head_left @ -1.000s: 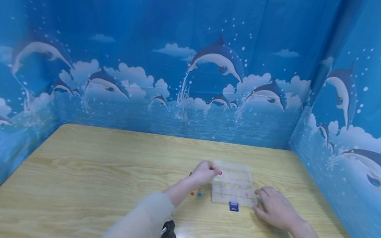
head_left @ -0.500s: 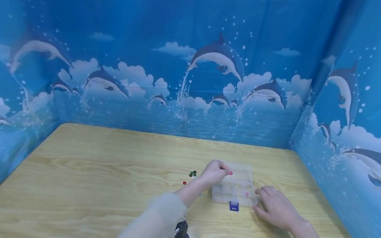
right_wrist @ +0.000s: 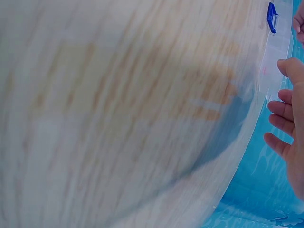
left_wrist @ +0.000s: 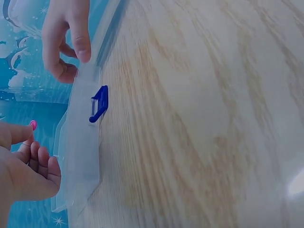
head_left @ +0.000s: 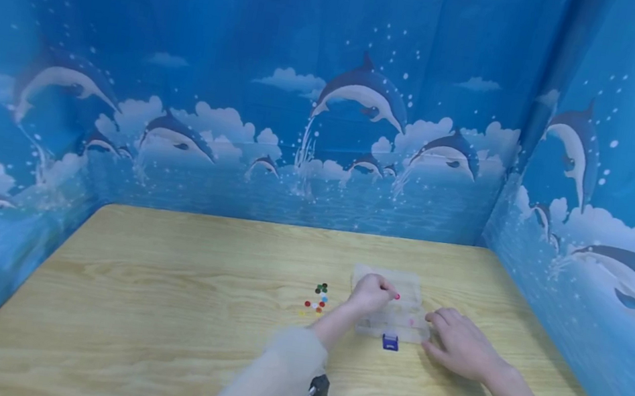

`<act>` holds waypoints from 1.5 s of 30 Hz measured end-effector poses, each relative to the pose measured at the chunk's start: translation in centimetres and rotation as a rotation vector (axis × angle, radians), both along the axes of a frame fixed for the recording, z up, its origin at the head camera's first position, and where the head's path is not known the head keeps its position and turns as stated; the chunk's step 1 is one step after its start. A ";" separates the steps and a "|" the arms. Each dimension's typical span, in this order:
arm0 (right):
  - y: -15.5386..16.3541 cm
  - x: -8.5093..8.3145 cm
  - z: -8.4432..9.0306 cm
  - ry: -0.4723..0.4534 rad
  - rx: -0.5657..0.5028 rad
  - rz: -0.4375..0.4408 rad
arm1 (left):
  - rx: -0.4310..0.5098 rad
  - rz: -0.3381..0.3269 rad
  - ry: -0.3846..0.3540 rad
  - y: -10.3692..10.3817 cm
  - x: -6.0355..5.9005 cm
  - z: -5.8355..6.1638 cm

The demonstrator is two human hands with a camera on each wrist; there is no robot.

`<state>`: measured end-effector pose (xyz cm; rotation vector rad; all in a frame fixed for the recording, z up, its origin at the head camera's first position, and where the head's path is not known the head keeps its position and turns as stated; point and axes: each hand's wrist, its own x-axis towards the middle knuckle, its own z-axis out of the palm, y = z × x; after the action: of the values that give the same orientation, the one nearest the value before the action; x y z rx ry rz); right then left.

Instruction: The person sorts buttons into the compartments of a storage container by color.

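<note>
My left hand (head_left: 372, 295) is over the clear plastic compartment box (head_left: 367, 329), pinching a small round pink button (head_left: 398, 296) between thumb and fingertips. In the left wrist view the pink button (left_wrist: 33, 124) sticks up from the fingertips, while the other fingers curl loosely. The box lies with its lid (head_left: 411, 284) laid back and a blue latch (head_left: 390, 342) at the front. Something pink (head_left: 412, 322) sits in a right-hand compartment. My right hand (head_left: 458, 345) rests at the box's right end, fingers relaxed; its thumb (right_wrist: 289, 70) is at the box wall.
Left of the box, several small buttons (head_left: 319, 305) in green, red, blue, white and yellow lie scattered on the wood-grain table (head_left: 166, 319). A blue dolphin-print curtain (head_left: 237, 78) hangs behind the table and along its sides.
My left hand has moved right with the pink button, from the box's left edge to over its middle, uncovering the loose buttons. My right hand has stayed in place.
</note>
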<state>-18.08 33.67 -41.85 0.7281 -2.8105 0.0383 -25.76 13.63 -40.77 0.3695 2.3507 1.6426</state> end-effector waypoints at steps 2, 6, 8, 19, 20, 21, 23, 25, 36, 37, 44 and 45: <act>0.0 0.1 0.0 0.002 0.001 0.002 | -0.006 0.000 0.006 0.5 0.2 -0.1; 0.0 0.3 0.1 0.012 0.001 0.015 | 0.005 0.002 -0.012 1.3 0.7 -0.2; 0.0 0.4 0.0 0.017 0.003 0.019 | 0.012 0.009 -0.026 1.7 0.9 -0.1; 0.1 0.3 0.0 0.023 0.011 0.027 | -0.014 0.044 -0.018 2.9 1.2 -0.2; 0.1 0.3 -0.1 0.025 0.009 0.030 | -0.015 0.049 -0.021 3.0 1.2 -0.1; 0.1 0.3 -0.1 0.025 0.009 0.032 | -0.016 0.052 -0.024 3.0 1.2 -0.1; 0.1 0.2 -0.1 0.024 0.007 0.033 | -0.020 0.061 -0.035 3.2 1.3 -0.1; 0.1 0.2 -0.1 0.021 0.007 0.030 | -0.025 0.067 -0.047 3.4 1.4 -0.1; 0.1 -0.1 -0.1 0.029 0.015 0.038 | -0.065 0.085 -0.083 4.4 1.6 -0.3; 0.1 -0.1 -0.1 0.027 0.016 0.036 | -0.064 0.088 -0.078 4.4 1.6 -0.3; 0.1 0.0 0.0 0.019 0.018 0.028 | -0.102 0.107 -0.058 4.7 1.5 -0.5; 0.1 0.0 0.0 0.020 0.018 0.029 | -0.110 0.107 -0.055 4.8 1.5 -0.6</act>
<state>-18.07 33.77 -41.81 0.7685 -2.7849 0.0100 -24.26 18.39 -41.32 0.1784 2.4452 1.5382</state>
